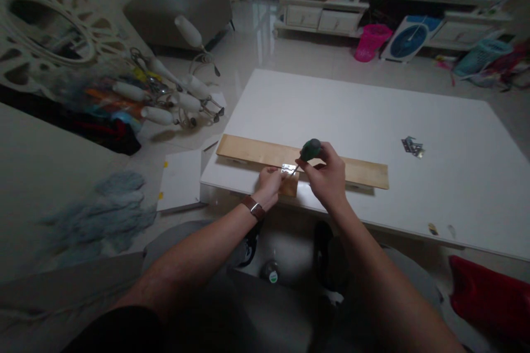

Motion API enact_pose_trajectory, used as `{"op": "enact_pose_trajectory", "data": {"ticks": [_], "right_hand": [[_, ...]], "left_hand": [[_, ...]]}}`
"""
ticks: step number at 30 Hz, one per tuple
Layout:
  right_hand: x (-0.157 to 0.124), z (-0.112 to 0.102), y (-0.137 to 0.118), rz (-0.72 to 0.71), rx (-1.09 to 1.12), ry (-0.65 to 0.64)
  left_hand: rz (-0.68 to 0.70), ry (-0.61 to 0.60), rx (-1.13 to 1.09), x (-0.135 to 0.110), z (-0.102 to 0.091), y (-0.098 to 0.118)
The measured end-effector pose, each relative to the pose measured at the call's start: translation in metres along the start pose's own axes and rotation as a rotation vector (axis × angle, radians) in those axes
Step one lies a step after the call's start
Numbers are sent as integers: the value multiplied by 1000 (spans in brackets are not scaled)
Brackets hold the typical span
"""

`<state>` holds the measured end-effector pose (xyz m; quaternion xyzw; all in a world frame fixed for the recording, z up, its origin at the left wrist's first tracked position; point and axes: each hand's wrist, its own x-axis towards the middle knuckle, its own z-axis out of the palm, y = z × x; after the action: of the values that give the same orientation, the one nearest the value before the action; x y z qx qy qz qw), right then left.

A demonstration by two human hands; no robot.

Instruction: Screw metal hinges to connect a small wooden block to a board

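My right hand [330, 174] clasps a tilted screwdriver [310, 149]; my left hand [270, 183] is at the hinge [287, 167], its grip unclear. I'd hold the screwdriver straighter, pressing evenly.

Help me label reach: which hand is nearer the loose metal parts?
Right. The right hand, gripping the screwdriver, is left of the metal parts; the left hand, beside the hinge, is farther left.
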<state>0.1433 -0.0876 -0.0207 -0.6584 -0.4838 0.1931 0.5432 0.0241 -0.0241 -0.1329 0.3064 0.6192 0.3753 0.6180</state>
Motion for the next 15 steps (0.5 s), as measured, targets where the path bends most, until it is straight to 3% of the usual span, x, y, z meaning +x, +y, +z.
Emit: {"op": "enact_pose_trajectory", "data": {"ticks": [4, 15], "right_hand": [[1, 1, -1, 1, -3, -7], [-1, 0, -1, -4, 18, -2]], "left_hand": [[-74, 6, -23, -4, 1, 7], [-68, 22, -35, -13, 2, 17]]}}
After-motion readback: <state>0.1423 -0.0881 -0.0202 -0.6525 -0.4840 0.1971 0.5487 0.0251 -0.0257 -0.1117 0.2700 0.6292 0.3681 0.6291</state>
